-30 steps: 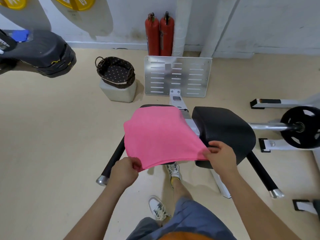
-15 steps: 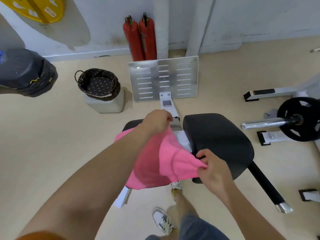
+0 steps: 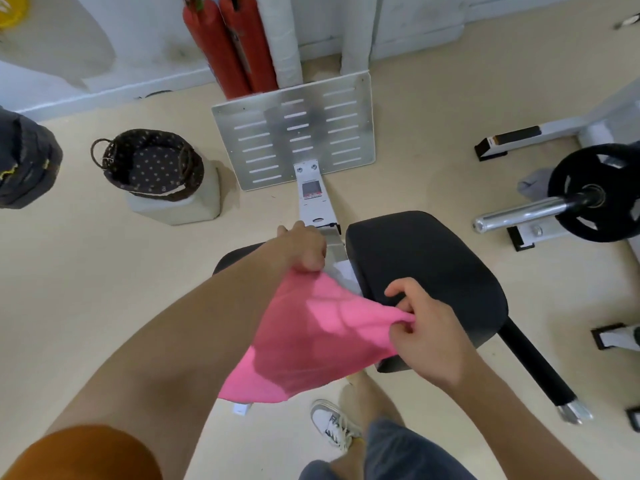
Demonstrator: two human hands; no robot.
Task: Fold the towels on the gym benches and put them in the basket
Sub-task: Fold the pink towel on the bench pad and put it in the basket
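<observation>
Pink towel (image 3: pixel 311 334) up in the air, stretched between both hands over the near end of the black bench (image 3: pixel 426 265). The left hand (image 3: pixel 304 249) is curled tight round the far corner, out over the bench's metal spine. The right hand (image 3: pixel 429 330) pinches the near corner between thumb and fingers, just above the right pad. The cloth sags in a slack triangle, its low edge hanging towards the floor (image 3: pixel 86 306); whether it brushes the left pad is hard to say, since the arm and the towel cover most of it. Off to the left sits the basket (image 3: pixel 152 164), dark with a dotted lining, on a pale block (image 3: pixel 180 209), well apart from the towel. Behind the bench, a slotted metal plate (image 3: pixel 298 133), and two red extinguishers (image 3: pixel 228 46) against the wall. Far right, a weight disc (image 3: pixel 595 192) on a chrome bar. Down below, a white shoe (image 3: pixel 332 427).
</observation>
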